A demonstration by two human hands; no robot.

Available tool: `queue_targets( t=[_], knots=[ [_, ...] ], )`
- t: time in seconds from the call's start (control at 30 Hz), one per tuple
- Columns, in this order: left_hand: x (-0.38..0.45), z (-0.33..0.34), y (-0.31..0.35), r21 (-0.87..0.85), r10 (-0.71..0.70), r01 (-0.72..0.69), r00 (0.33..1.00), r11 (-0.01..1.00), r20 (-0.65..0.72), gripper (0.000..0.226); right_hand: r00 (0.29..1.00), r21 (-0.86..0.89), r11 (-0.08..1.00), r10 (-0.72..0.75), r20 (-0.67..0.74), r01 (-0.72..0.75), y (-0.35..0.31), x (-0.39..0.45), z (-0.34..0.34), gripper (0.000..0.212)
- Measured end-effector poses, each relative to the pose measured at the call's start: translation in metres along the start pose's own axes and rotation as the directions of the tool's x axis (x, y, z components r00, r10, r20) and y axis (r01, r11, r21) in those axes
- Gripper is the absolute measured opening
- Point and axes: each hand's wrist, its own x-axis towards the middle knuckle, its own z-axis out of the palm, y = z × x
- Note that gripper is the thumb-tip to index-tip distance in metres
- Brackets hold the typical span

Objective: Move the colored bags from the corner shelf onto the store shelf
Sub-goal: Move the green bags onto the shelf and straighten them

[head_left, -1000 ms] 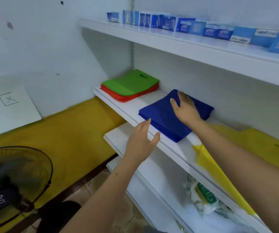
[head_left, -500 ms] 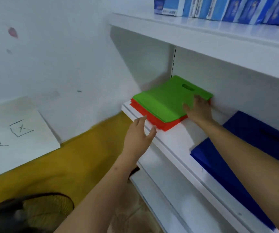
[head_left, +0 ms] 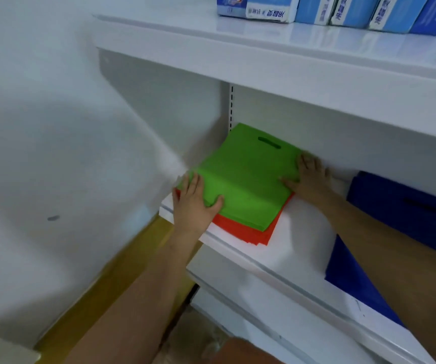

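A stack of green bags (head_left: 245, 179) lies on a stack of red bags (head_left: 251, 232) at the left end of the white store shelf (head_left: 290, 248), close to the side wall. My left hand (head_left: 193, 203) rests on the stack's front left corner, thumb spread over the green top. At the stack's right edge, near the shelf's back wall, my right hand (head_left: 309, 177) lies flat with its thumb on the green. A stack of dark blue bags (head_left: 408, 206) sits further right on the same shelf, partly hidden by my right forearm.
An upper shelf (head_left: 316, 48) overhangs the bags and carries a row of blue boxes (head_left: 343, 11). A white wall (head_left: 67, 127) closes the left side. Below it runs a yellow surface (head_left: 122, 274). Lower white shelves (head_left: 264, 311) jut out beneath.
My view has swung left from the blue bags to the green and red stack. My right hand left the blue stack, and both hands now lie on the green stack's edges.
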Motion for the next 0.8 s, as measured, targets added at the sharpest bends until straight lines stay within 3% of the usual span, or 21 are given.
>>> queue_targets(
  t=[0.2,0.3,0.37,0.43,0.5,0.7,0.8],
  knots=[
    [-0.003,0.013,-0.005,0.01,0.14,-0.139,0.987,0.99,-0.085,0.062,0.992,-0.146,0.989,-0.033,-0.122,0.015,-0.026,-0.014,0.013,0.053],
    [-0.004,0.015,-0.002,0.014,0.193,-0.192,0.973,0.981,-0.129,0.056,0.991,-0.18,0.984,-0.038,-0.131,0.014,-0.035,-0.022,0.012,0.047],
    [-0.004,0.014,-0.001,-0.032,0.186,-0.193,0.97,0.981,-0.154,0.058,0.986,-0.073,0.997,-0.027,-0.166,0.015,-0.037,-0.031,0.007,0.053],
    [-0.007,0.008,0.002,-0.161,0.137,-0.168,0.973,0.972,-0.186,0.058,0.972,0.16,0.987,0.033,-0.233,0.005,-0.037,-0.049,-0.002,0.062],
    [-0.015,0.0,0.013,-0.302,0.105,-0.167,0.972,0.939,-0.21,0.054,0.955,0.373,0.928,0.121,-0.272,-0.011,-0.035,-0.071,-0.012,0.053],
    [-0.062,-0.01,0.09,-0.541,0.164,-0.273,0.956,0.795,-0.241,0.047,0.865,0.663,0.747,0.365,-0.345,-0.05,0.011,-0.156,-0.05,0.036],
    [-0.1,-0.007,0.147,-0.598,0.264,-0.343,0.939,0.725,-0.219,0.049,0.773,0.755,0.653,0.507,-0.381,-0.055,0.064,-0.216,-0.066,0.036]
  ],
)
